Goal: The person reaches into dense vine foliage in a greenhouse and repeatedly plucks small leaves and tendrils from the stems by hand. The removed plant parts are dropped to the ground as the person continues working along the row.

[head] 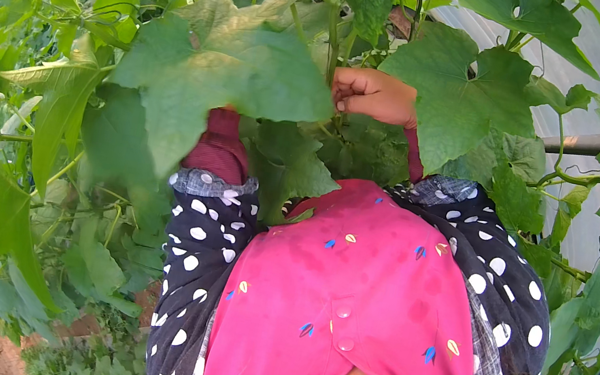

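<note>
My right hand (377,96) is raised at the upper middle, its fingers curled beside an upright vine stem (332,42). A large green leaf (236,71) covers the tips' left side, so whether they grip the stem is unclear. That same leaf hides my left hand; only the left forearm's maroon cuff (219,152) shows below it. Another broad leaf (460,95) hangs just right of my right hand, over part of the wrist.
Climbing vines with broad leaves (60,115) surround me on both sides. Pale plastic sheeting (589,118) and a grey pipe (578,145) stand at the right. Bare soil (3,352) shows at the lower left, beside low green plants (89,358).
</note>
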Motion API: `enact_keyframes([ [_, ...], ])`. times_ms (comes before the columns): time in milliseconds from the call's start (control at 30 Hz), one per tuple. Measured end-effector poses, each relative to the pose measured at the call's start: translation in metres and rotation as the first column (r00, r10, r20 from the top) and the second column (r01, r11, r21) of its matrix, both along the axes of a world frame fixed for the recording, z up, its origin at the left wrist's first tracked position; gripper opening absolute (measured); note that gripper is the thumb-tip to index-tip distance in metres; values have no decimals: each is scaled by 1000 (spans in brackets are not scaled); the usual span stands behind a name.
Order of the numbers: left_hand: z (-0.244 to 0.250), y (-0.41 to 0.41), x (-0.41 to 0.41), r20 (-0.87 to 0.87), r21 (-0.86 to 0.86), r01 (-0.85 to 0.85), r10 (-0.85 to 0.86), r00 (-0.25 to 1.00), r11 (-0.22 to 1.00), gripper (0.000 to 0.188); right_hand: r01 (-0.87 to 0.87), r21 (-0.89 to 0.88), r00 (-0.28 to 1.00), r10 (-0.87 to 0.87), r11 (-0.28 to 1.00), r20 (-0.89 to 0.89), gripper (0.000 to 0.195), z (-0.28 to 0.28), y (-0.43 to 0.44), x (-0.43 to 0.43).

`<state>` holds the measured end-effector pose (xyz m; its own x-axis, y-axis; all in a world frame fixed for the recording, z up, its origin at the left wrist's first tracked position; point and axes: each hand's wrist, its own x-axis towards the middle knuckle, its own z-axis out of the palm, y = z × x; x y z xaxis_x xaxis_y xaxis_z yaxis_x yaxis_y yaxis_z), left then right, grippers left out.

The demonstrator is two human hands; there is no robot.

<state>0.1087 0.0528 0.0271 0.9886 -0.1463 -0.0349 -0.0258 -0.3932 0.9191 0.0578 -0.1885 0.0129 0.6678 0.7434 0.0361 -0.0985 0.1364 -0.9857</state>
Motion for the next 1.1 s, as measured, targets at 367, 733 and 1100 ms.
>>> enact_keyframes([
  [367,37,-55,-51,404,-280,58,63,913,958,29,808,-298,502,-329,509,800,16,21,42,-31],
  [733,67,-55,-47,652,234,-146,-44,757,961,15,208,-214,875,-84,954,477,23,141,18,-60],
  [1100,35,-61,-72,347,185,-41,-26,938,982,18,681,394,551,-786,617,279,69,219,19,-5],
])
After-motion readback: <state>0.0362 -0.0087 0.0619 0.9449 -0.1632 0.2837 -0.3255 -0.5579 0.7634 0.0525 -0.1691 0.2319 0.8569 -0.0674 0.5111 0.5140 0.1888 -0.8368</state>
